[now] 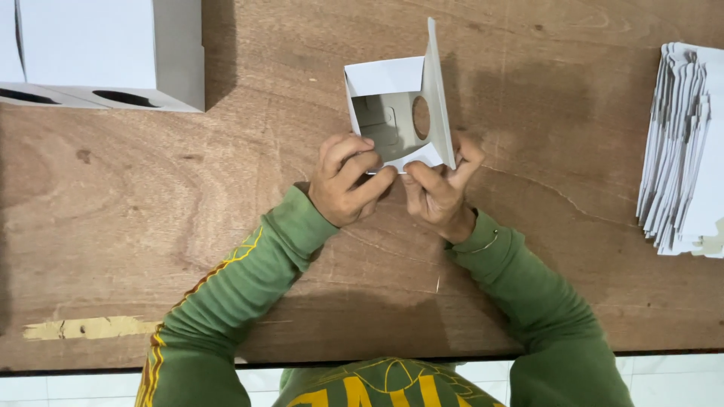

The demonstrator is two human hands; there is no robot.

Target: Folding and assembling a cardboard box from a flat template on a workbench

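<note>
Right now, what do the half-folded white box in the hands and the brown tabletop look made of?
Half-folded white box: likely thin matte paperboard; sharp creases, a die-cut round hole, greyish inside. Brown tabletop: apparently plywood or veneer; swirling grain, scuffs, a chipped pale patch near the front edge.

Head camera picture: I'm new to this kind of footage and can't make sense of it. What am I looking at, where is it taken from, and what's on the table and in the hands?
The camera is worn on a person's head and looks straight down, so you see their own green sleeves and two bare hands. Both the left hand and the right hand grip the near edge of a small white cardboard box, half folded, open, with a round hole in one panel. It stands on a brown wooden table. At the right edge lies a stack of flat white blanks. At top left sit finished white boxes with round holes.
</note>
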